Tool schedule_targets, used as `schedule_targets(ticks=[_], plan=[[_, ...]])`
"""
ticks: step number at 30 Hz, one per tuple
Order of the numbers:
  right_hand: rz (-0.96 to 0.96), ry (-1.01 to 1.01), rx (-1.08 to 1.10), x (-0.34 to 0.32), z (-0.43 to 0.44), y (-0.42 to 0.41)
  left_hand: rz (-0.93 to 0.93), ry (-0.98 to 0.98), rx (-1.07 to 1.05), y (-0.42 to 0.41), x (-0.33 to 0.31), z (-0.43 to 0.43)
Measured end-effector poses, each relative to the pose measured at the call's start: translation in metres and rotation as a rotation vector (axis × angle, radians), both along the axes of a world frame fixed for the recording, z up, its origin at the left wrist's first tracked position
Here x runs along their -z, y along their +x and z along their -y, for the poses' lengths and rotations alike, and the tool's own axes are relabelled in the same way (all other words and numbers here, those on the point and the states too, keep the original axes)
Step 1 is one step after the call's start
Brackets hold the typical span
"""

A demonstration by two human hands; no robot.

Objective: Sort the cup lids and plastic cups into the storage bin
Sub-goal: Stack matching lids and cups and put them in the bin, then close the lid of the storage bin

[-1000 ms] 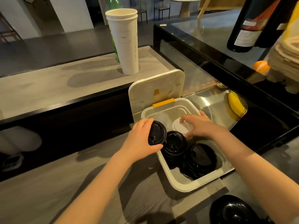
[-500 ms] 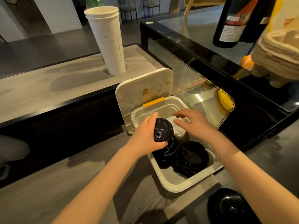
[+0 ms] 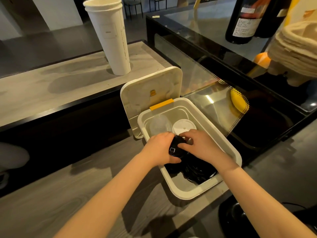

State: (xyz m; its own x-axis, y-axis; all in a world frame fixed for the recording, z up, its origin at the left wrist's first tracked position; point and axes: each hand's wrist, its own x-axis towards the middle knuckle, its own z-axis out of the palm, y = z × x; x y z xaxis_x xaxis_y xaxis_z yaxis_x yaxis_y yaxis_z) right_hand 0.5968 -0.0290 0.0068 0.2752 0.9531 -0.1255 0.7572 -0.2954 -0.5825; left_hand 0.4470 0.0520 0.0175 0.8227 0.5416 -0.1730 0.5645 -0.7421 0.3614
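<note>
The bin [image 3: 184, 194] sits at the counter's [image 3: 68, 194] right edge, flap [image 3: 151, 90] up. A lid stack [image 3: 199, 170] fills its near end; a clear cup [image 3: 159, 124] and white lid [image 3: 184, 127] crowd the far end. Left hand [image 3: 159, 150] and right hand [image 3: 200, 146] have fingers clamped on a black lid [image 3: 176, 148] over the middle: probably light, thin and slick, best gripped at the rim

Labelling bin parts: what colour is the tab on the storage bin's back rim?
Yellow-orange tab on the white bin; head view.
</note>
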Motion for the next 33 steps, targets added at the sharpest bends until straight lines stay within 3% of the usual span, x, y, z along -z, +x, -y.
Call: schedule_targets(ticks=[6, 13, 21, 24, 28, 33], plan=[[0.111, 0.012, -0.047, -0.007, 0.005, -0.007, 0.006, 0.065, 0.002, -0.006, 0.005, -0.001], [0.073, 0.036, -0.037, -0.014, 0.011, -0.004, 0.092, 0.042, 0.016, -0.021, -0.002, -0.005], [0.122, 0.231, -0.071, -0.052, -0.024, 0.003, 0.226, 0.194, -0.142, -0.033, -0.042, -0.031], [0.232, 0.294, -0.100, -0.072, -0.055, 0.009, 0.246, 0.340, -0.242, -0.031, -0.071, -0.051], [0.432, 0.353, -0.128, -0.100, -0.099, 0.019, 0.125, 0.480, -0.335, -0.025, -0.106, -0.077], [0.680, 0.164, -0.207, -0.124, -0.142, 0.033, 0.152, 0.639, -0.348, -0.023, -0.125, -0.086]])
